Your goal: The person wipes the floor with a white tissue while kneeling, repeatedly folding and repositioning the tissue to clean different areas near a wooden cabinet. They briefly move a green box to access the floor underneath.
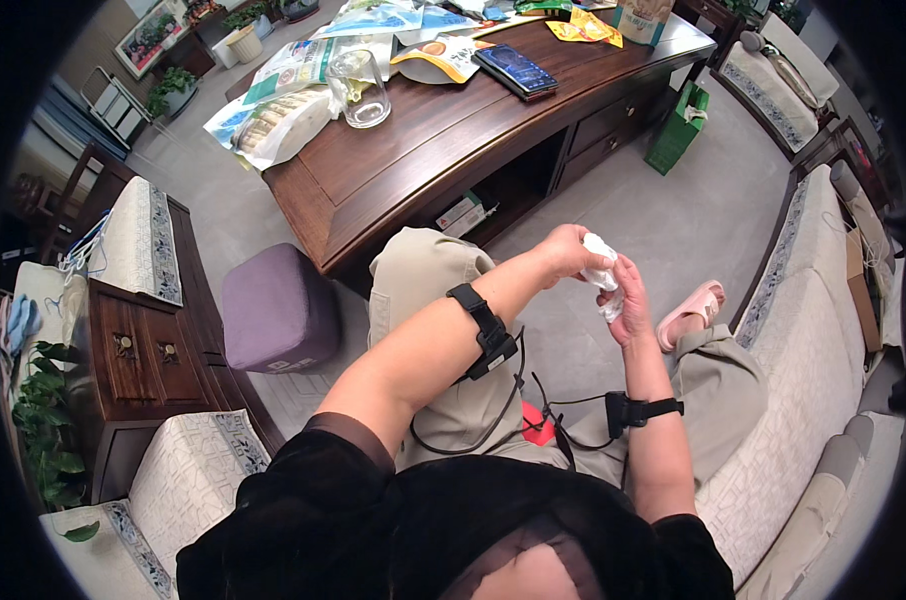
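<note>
Both my hands meet above the floor, in front of my right knee. My left hand (567, 253) pinches a crumpled white tissue (600, 264) between thumb and fingers. From the other side my right hand (630, 304) grips the same white material, and a lower wad of it pokes out beside the palm. Whether this is one tissue or two cannot be told. Black straps with small boxes, the left strap (484, 324) and the right strap (640, 412), circle my forearms, and dark cables run across my lap.
Ahead stands a dark wooden coffee table (393, 169) bearing a glass mug (366, 105), a smartphone (516, 69) and several food packets (288, 124). A purple stool (276, 307) is at the left. A green paper bag (678, 127) stands on the floor, and a pale sofa (805, 375) lies right.
</note>
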Demonstrator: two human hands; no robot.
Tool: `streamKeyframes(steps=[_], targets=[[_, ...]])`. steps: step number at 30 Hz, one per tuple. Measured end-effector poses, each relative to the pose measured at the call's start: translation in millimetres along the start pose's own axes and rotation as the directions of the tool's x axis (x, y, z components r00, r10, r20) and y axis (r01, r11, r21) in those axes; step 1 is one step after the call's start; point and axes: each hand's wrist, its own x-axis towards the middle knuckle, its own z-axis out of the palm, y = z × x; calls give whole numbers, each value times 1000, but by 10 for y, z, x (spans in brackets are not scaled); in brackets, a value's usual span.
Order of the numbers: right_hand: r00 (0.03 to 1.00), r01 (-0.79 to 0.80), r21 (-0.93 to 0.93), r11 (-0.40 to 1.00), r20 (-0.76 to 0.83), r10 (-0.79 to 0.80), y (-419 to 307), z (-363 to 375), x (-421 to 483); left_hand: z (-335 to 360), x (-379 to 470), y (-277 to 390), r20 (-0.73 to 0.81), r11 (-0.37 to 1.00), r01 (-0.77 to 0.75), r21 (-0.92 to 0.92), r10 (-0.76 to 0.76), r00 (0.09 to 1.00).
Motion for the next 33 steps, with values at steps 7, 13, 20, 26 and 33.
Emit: streamKeyframes(steps=[7,13,20,26,33], targets=[[994,74,-422,903,-45,-103,35,-318,-119,94,-169,-158,-29,999,19,26,-18,999],[977,152,-232,961,-114,-182,-56,-259,-175,147,-287,-155,-17,989,-12,145,14,1000],[982,187,-467,864,68,-176,-166,-280,-177,72,-309,94,-147,977,-44,207,76,986],[981,130,-353,926,-88,-171,-90,-533,102,-9,-167,128,-140,921,-44,387,106,984],[995,24,-416,909,-80,-63,296,-600,550,-529,187,-479,-285,907,133,401,-14,959]])
